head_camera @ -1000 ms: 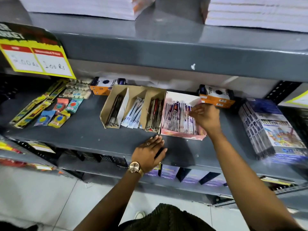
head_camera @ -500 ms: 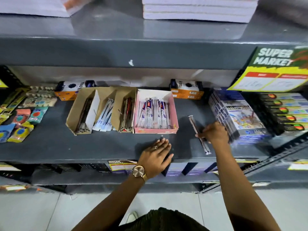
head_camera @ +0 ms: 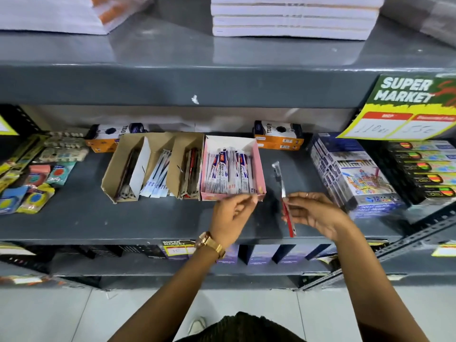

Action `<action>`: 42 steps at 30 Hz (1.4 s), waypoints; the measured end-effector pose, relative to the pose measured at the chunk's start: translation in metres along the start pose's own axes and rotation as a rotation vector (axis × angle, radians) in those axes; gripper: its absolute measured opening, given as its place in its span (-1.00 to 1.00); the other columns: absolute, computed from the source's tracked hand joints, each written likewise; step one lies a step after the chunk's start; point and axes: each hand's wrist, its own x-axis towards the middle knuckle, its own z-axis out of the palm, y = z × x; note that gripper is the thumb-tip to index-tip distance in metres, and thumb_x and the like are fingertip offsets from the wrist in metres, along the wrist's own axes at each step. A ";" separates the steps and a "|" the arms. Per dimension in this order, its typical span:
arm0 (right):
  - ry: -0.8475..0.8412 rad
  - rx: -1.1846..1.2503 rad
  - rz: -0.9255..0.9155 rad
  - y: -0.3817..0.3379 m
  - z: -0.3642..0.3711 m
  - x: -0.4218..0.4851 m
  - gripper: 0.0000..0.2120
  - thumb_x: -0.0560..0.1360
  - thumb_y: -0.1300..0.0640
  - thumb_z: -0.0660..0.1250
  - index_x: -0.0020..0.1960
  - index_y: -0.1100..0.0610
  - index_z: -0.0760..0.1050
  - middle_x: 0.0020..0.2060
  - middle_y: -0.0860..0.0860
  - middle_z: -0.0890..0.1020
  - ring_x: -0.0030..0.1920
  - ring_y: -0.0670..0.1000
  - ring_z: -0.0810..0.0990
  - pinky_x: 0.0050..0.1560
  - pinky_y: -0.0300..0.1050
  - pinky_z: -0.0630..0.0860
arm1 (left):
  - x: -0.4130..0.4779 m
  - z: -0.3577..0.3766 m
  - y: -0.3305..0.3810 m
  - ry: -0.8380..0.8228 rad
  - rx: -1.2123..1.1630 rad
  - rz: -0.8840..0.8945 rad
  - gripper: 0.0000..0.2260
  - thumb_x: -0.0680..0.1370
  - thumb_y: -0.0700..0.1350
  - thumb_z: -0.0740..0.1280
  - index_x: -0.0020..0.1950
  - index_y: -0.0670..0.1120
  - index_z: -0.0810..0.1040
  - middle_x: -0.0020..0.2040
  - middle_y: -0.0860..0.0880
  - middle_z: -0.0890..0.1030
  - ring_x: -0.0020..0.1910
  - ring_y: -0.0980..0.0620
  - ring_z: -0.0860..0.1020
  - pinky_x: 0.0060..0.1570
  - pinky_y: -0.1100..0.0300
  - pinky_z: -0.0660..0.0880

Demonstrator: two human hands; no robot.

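Observation:
My right hand (head_camera: pixel 314 213) pinches a long slim pen packet (head_camera: pixel 280 177) near its middle; the packet is clear at the top and red at its lower end. It stands tilted above the grey shelf (head_camera: pixel 123 218), just right of the pink box (head_camera: pixel 259 169) full of packaged pens. My left hand (head_camera: pixel 230 215), with a gold watch on the wrist, hovers at the pink box's front edge. Its fingers are loosely curled towards the packet and hold nothing that I can see.
Three brown card boxes (head_camera: pixel 123 166) with pens stand left of the pink one. Blue colour-set boxes (head_camera: pixel 355 176) and dark packs (head_camera: pixel 424 174) fill the right. Erasers and pencil packs (head_camera: pixel 37 183) lie at the left. An orange box (head_camera: pixel 278 137) sits behind.
My right hand has lifted the pen packet off the shelf and holds it upright. My left hand has risen from lying flat on the shelf and moved right towards the packet.

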 end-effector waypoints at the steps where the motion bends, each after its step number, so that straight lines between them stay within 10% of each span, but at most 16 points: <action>1: -0.065 0.039 0.022 0.001 0.007 -0.005 -0.94 0.42 0.32 0.37 -0.12 0.27 0.60 -0.32 0.15 0.69 -0.36 0.05 0.70 -0.26 -0.09 0.68 | 0.005 -0.002 0.011 0.012 -0.171 -0.102 -0.89 0.57 -0.16 0.34 0.05 -0.09 0.63 -0.20 0.01 0.69 -0.18 -0.01 0.69 -0.16 0.24 0.59; 4: -0.214 0.109 0.107 0.011 0.028 -0.015 -0.89 0.48 0.35 0.29 -0.09 0.27 0.59 -0.35 0.13 0.69 -0.36 0.04 0.69 -0.28 -0.08 0.67 | 0.020 -0.013 0.036 0.016 -0.527 -0.342 -0.94 0.55 -0.21 0.35 -0.02 -0.10 0.61 -0.25 0.05 0.70 -0.25 0.06 0.68 -0.23 0.21 0.61; 10: -0.346 0.134 0.162 0.029 0.056 -0.021 -0.79 0.54 0.27 0.23 0.09 0.35 0.53 -0.39 0.03 0.67 -0.40 -0.05 0.62 -0.30 -0.14 0.66 | 0.022 -0.035 0.034 0.027 -0.425 -0.434 -0.79 0.45 -0.28 0.45 0.07 -0.24 0.62 -0.26 0.04 0.68 -0.35 0.20 0.64 -0.38 0.32 0.53; 13: -0.313 0.091 0.138 0.033 0.062 -0.022 -0.62 0.46 0.05 0.33 0.10 0.35 0.56 -0.23 0.10 0.71 -0.27 0.04 0.67 -0.12 -0.02 0.67 | 0.017 -0.040 0.026 0.079 -0.409 -0.454 -0.80 0.42 -0.31 0.47 0.03 -0.26 0.63 -0.18 -0.06 0.68 -0.31 0.16 0.66 -0.38 0.32 0.53; 23: -0.251 -0.133 0.059 0.049 0.066 -0.031 -0.81 0.36 0.36 0.46 -0.05 0.20 0.65 -0.28 0.03 0.73 -0.32 -0.05 0.68 -0.36 -0.26 0.59 | 0.010 -0.057 0.013 0.184 -0.540 -0.540 -0.81 0.43 -0.30 0.46 0.03 -0.18 0.64 -0.21 -0.03 0.70 -0.29 0.12 0.66 -0.37 0.28 0.54; 42: -0.178 -0.142 0.100 0.070 0.066 -0.038 -0.73 0.32 0.30 0.51 0.02 0.25 0.64 -0.06 0.18 0.72 -0.11 0.10 0.71 0.00 0.01 0.63 | -0.011 -0.052 0.005 0.093 -0.548 -0.610 -0.66 0.39 -0.36 0.47 0.14 -0.21 0.53 -0.27 -0.02 0.70 -0.26 0.07 0.68 -0.32 0.24 0.57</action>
